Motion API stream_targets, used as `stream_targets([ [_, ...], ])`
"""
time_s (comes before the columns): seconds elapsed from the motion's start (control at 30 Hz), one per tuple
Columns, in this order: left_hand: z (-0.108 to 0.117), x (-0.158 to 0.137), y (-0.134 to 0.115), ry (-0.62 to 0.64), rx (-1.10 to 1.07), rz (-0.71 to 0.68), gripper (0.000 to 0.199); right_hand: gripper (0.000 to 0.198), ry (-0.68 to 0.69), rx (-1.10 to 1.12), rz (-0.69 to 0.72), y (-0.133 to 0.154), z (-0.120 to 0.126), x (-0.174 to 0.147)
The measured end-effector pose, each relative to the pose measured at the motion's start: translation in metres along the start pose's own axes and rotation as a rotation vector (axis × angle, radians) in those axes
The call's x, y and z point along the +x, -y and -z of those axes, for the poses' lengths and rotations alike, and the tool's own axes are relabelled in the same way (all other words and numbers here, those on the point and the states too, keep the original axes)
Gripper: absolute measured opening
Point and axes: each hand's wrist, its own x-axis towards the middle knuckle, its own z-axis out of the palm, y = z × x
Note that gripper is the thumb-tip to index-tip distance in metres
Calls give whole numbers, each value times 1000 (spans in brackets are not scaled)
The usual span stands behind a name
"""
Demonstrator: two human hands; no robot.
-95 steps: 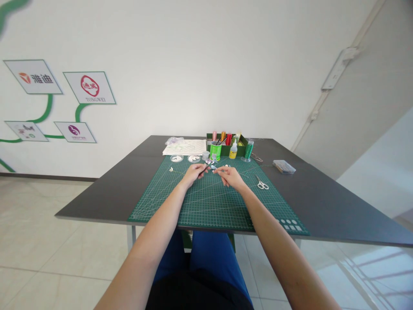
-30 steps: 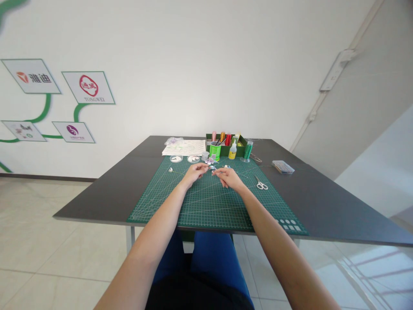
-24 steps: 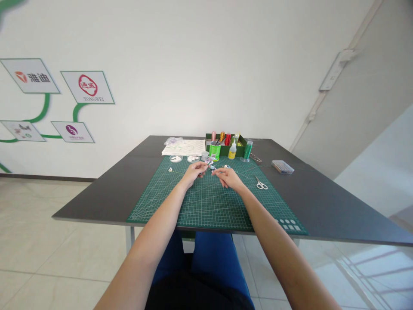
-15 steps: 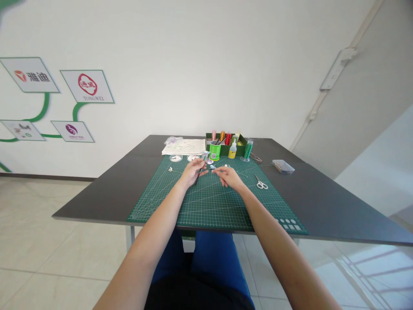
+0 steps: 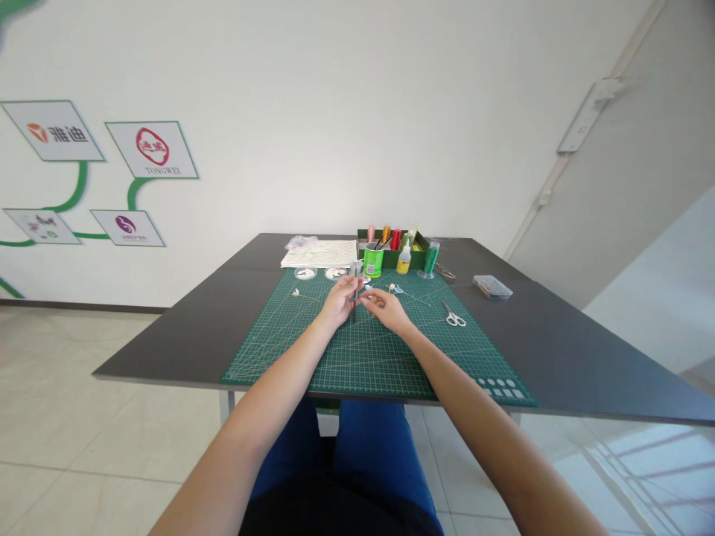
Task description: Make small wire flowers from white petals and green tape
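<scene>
Two bare hands meet above the middle of a green cutting mat with a pale printed grid (image 5: pixel 268 350). We see the left hand (image 5: pixel 338 302) grasping a slim, dark, straight stick (image 5: pixel 354 313) between thumb and fingers. The stick stands nearly upright, its dark lower end below the fingers; a pale bit shows at the top, too small for us to make out. The right hand (image 5: pixel 385 307) has its fingertips drawn together just beside the stick; we cannot tell whether they pinch anything.

Just beyond the fingers we find a bright green cylindrical can (image 5: pixel 373 260) and a yellow-labelled white squeeze bottle (image 5: pixel 404 260). Past them sits a dark green open-topped box (image 5: pixel 418 258) of coloured spools. Left of the can lie two shallow round clear dishes with white pieces inside. White-handled metal scissors (image 5: pixel 455 320) lie right of the right hand, well apart from it.

Toward us, gridded mat stretches from the wrists to the mat's near edge, which runs along the front edge of the dark grey table (image 5: pixel 184 335). Wide strips of tabletop flank the mat; the right one bears a flat clear plastic case (image 5: pixel 492 287). The table's far edge stands near the white wall (image 5: pixel 357 112).
</scene>
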Motion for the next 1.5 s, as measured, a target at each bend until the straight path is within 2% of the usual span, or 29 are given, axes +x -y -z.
stream_targets([
  [0.2, -14, -4, 9, 109, 5, -96, 26, 26, -89, -23, 83, 5, -7, 2],
  [0.37, -22, -10, 7, 171, -49, -109, 26, 22, -120, -29, 67, 8, -7, 0],
  [0.5, -23, -11, 6, 146, 7, -121, 27, 22, -123, -72, 73, 12, -4, -2],
  [0.77, -18, -7, 7, 93, 44, -193, 27, 25, -143, -366, 172, 17, -1, -6],
  [0.97, -19, -10, 5, -1, -67, -122, 34, 27, -71, -711, 179, 27, 0, -9],
  [1.23, -16, -9, 4, -36, -112, -83, 32, 34, 152, -1090, 172, 39, 2, -9],
  [1.37, -13, -6, 1, -85, -131, -86, 30, 35, 250, -1125, 224, 41, 0, -10],
  [1.43, -12, -5, -1, -86, -140, -89, 29, 35, 222, -1078, 273, 40, 1, -12],
  [1.5, -12, -5, -2, -76, -146, -92, 28, 33, 123, -988, 306, 38, 4, -14],
])
